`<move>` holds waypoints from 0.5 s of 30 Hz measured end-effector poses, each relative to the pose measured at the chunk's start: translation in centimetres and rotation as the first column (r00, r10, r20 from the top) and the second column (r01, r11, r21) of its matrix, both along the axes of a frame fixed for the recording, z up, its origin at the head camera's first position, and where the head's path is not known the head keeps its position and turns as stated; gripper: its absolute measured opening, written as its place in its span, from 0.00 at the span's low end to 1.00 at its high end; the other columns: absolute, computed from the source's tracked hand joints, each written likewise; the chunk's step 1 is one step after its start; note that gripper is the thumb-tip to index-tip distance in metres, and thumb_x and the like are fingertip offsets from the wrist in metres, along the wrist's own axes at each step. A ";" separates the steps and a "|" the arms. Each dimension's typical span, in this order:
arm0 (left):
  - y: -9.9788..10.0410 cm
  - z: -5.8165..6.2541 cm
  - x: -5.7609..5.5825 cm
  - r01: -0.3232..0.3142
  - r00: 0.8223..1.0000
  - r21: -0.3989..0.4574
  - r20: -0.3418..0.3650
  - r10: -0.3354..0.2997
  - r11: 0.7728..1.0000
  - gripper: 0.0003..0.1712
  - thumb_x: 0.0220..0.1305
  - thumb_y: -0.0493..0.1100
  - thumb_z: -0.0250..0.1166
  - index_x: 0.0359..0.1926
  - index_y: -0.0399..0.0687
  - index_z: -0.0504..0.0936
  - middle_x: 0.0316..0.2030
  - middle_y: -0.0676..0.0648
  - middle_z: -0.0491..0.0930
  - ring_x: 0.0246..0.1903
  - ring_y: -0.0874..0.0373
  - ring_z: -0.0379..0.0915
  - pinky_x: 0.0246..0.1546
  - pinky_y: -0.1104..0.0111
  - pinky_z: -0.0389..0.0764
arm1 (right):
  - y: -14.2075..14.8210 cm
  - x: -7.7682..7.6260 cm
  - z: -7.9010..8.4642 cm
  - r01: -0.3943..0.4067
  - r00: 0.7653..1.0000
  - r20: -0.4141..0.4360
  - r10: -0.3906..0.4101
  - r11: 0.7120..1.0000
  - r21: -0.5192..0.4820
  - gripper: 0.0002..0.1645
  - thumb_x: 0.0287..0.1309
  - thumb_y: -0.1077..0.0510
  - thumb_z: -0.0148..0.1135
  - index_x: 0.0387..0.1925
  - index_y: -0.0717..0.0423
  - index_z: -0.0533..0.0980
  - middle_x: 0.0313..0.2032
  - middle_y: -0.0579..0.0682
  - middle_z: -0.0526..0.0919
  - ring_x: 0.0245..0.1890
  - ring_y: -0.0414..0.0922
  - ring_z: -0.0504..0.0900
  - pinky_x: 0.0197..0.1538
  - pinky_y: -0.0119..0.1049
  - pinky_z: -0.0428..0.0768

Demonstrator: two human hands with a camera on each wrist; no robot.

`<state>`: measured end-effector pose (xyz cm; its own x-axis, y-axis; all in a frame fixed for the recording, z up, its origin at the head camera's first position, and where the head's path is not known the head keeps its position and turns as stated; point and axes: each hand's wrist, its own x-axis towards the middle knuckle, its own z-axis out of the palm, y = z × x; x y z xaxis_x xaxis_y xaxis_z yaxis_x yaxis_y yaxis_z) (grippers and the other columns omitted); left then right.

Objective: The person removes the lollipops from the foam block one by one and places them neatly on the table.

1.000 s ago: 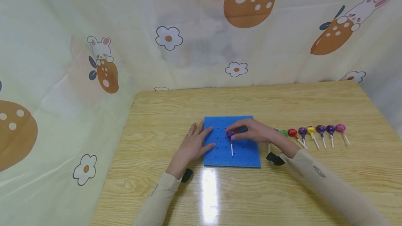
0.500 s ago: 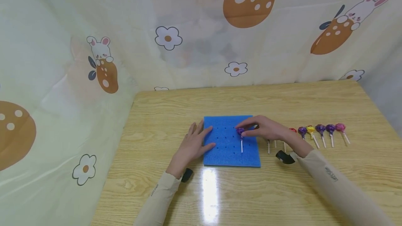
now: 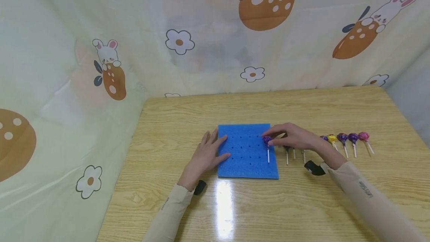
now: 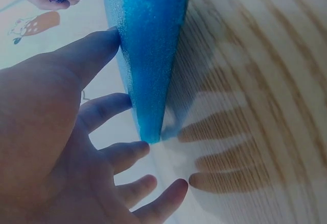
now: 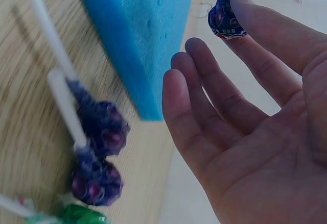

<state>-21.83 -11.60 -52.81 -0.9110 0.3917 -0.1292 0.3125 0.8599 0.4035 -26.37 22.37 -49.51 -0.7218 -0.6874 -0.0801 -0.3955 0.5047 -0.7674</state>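
My right hand [image 3: 292,137] pinches a purple-wrapped lollipop [image 3: 267,140] by its candy head between thumb and forefinger. Its white stick points toward me, over the right edge of a blue foam block [image 3: 246,169] dotted with small holes. In the right wrist view the other fingers spread away from the lollipop [image 5: 225,20]. My left hand [image 3: 205,156] lies at the block's left side with its fingers spread. The left wrist view shows the thumb and fingertips touching the edge of the foam [image 4: 148,55].
Lollipops lie in a row right of the foam, partly hidden by my right hand and forearm: a yellow one [image 3: 332,138], purple ones [image 3: 342,137] and a pink one [image 3: 364,136] show. Two purple lollipops [image 5: 97,183] lie nearest the block. A patterned curtain [image 3: 208,47] hangs behind the wooden table [image 3: 174,122].
My right hand has carried the purple lollipop rightward across the foam to its right edge, covering more of the lollipop row. My left hand has stayed put.
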 end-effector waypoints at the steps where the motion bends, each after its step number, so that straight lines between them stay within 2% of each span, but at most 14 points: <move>1: 0.0 0.0 0.0 -0.001 1.000 0.000 -0.001 0.001 1.000 0.40 0.70 0.64 0.58 0.78 0.60 0.59 0.81 0.42 0.44 0.79 0.35 0.36 0.69 0.34 0.58 | 0.1 0.0 0.0 0.005 1.000 0.001 -0.005 1.000 0.005 0.22 0.69 0.51 0.62 0.60 0.56 0.79 0.56 0.51 0.84 0.53 0.41 0.82 0.49 0.33 0.82; 9: 0.0 0.1 0.0 0.002 1.000 0.006 -0.007 -0.002 1.000 0.40 0.71 0.64 0.58 0.78 0.60 0.60 0.81 0.42 0.44 0.79 0.35 0.36 0.69 0.33 0.58 | 1.2 0.2 -0.1 0.027 0.999 0.030 -0.028 0.999 0.028 0.23 0.69 0.50 0.62 0.61 0.55 0.79 0.59 0.52 0.83 0.57 0.47 0.81 0.51 0.32 0.81; 15: 0.0 0.1 0.1 0.002 1.000 0.005 0.000 -0.002 1.000 0.40 0.71 0.64 0.57 0.78 0.59 0.59 0.80 0.42 0.44 0.79 0.35 0.36 0.69 0.33 0.58 | 2.2 0.5 0.1 0.048 0.999 0.015 -0.049 0.997 0.054 0.24 0.69 0.49 0.62 0.62 0.52 0.78 0.59 0.51 0.83 0.57 0.48 0.81 0.52 0.35 0.80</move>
<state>-21.71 -11.61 -52.67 -0.9101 0.3944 -0.1270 0.3146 0.8573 0.4076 -25.87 24.55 -49.43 -0.7525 -0.6461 -0.1280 -0.3571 0.5634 -0.7450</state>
